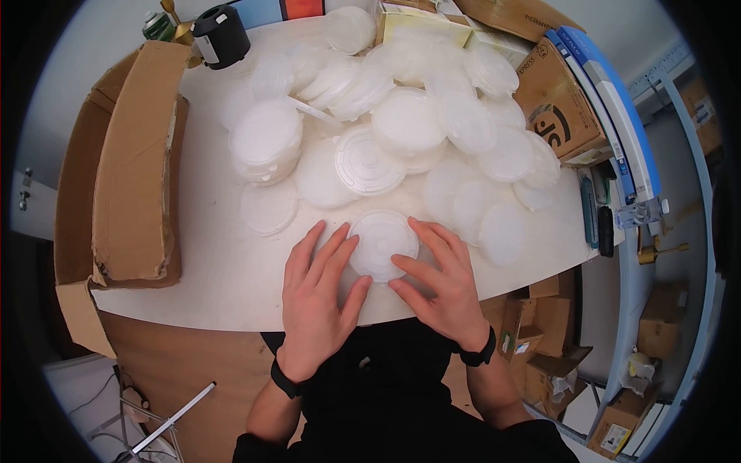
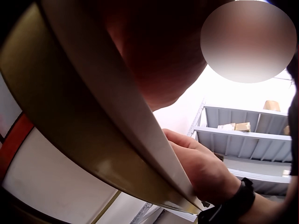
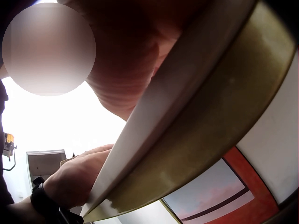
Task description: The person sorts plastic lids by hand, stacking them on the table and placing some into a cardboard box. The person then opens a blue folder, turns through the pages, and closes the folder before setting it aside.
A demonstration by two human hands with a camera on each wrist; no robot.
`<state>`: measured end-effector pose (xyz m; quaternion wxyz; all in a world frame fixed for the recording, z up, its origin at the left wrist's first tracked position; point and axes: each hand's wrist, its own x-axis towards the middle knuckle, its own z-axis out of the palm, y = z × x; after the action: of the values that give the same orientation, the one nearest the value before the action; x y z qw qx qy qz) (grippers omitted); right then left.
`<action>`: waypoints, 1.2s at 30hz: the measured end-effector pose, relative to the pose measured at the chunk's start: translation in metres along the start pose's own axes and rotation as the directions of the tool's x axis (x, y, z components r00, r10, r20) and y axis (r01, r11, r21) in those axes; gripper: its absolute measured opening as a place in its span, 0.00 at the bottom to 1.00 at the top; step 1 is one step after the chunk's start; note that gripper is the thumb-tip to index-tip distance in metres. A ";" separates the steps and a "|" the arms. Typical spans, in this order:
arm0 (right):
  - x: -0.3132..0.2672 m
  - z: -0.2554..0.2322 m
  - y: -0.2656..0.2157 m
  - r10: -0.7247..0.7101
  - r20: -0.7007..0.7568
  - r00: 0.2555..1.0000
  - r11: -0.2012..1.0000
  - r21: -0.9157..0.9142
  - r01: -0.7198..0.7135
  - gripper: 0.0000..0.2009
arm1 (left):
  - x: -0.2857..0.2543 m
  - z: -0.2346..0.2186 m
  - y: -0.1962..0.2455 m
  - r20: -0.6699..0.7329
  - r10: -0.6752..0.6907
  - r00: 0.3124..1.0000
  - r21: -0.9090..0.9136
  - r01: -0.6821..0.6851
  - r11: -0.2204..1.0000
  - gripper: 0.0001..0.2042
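White lid (image 1: 378, 241), carton (image 1: 557, 96) with inverted "SF"

Round lid (image 1: 380, 231) in thin translucent plastic, ridged with a slight sheen, heaped lids (image 1: 266, 131) in same milky plastic, smooth matt tabletop (image 1: 212, 255), glossy table edging (image 2: 84, 121), long carton (image 1: 131, 170) in cardboard, torn edges rough, shirt (image 1: 374, 401) in matt cloth, shelving (image 2: 238, 144) in smooth painted metal

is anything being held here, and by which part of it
Left hand and right hand frame a round white lid, fingertips at opposite sides of its rim; whether they grip it cannot be told.
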<state>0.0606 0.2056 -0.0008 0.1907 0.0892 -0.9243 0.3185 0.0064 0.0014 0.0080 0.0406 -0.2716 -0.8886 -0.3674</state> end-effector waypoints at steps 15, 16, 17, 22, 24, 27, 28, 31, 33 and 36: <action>-0.002 0.000 0.003 -0.012 -0.004 1.000 1.000 0.013 0.012 0.14 | -0.001 0.000 -0.002 0.008 0.003 1.000 0.006 -0.003 1.000 0.29; -0.001 0.000 0.003 -0.013 -0.003 1.000 1.000 0.013 0.013 0.14 | -0.001 0.000 -0.002 0.007 0.002 1.000 0.005 -0.002 1.000 0.29; -0.001 0.000 0.003 -0.011 0.000 1.000 1.000 0.013 0.011 0.13 | -0.001 0.000 -0.003 0.013 0.003 1.000 0.004 -0.003 1.000 0.29; -0.001 0.000 0.002 -0.004 0.009 1.000 1.000 0.016 0.004 0.14 | 0.000 0.000 -0.001 0.034 -0.003 0.999 0.015 0.002 1.000 0.29; 0.000 0.000 0.003 -0.004 0.009 1.000 1.000 0.015 0.003 0.14 | 0.001 0.000 -0.001 0.020 -0.005 1.000 0.025 0.005 1.000 0.29; 0.000 0.000 0.003 -0.002 0.015 1.000 1.000 0.017 0.002 0.14 | 0.001 0.000 -0.001 0.022 -0.006 1.000 0.011 0.005 1.000 0.29; 0.001 0.000 0.003 -0.005 0.013 1.000 1.000 0.018 0.005 0.14 | 0.001 0.000 -0.002 0.019 -0.005 1.000 0.013 0.005 1.000 0.29; 0.001 -0.001 0.000 0.015 0.016 1.000 1.000 0.011 -0.015 0.14 | 0.001 0.000 -0.002 0.023 -0.006 1.000 0.004 0.006 1.000 0.29; 0.001 0.000 0.000 0.010 0.004 1.000 1.000 0.012 -0.010 0.14 | 0.001 0.000 -0.002 0.026 0.006 1.000 0.005 -0.006 1.000 0.29; 0.000 0.000 0.002 -0.002 0.025 1.000 1.000 0.003 0.001 0.14 | 0.002 0.000 -0.001 0.014 0.013 1.000 -0.007 -0.013 1.000 0.29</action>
<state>0.0596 0.2075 -0.0015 0.1794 0.0941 -0.9259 0.3188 0.0044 0.0015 0.0080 0.0357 -0.2799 -0.8858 -0.3684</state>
